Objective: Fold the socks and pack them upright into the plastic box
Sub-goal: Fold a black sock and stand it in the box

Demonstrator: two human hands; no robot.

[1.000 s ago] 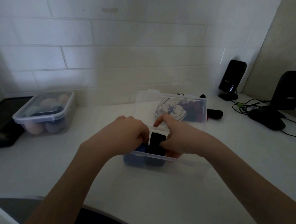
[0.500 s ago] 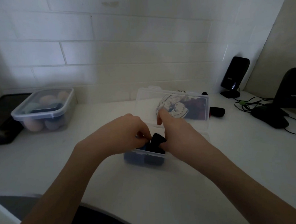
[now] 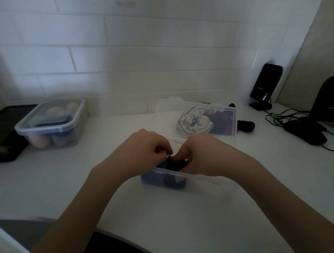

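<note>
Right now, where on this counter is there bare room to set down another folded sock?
Free: white counter between lidded container and clear plastic box; also right, before the black cables. Crowded: behind the box's open lid, where loose socks lie.

Left hand (image 3: 147, 150): your forearm entered from the lower left, bare, angled up toward centre. Wrist bent slightly downward. Fingers (image 3: 162, 147) were curled inward, knuckles up, tips pinched together at the point where both hands met.

Right hand (image 3: 203, 155): your forearm entered from the lower right, bare, angled up and leftward. Back of the hand faced the camera. Fingers were bent under, thumb pressed toward the left hand's fingertips; the tips themselves were partly hidden.

Both hands: close together, nearly touching at the fingertips.
</note>
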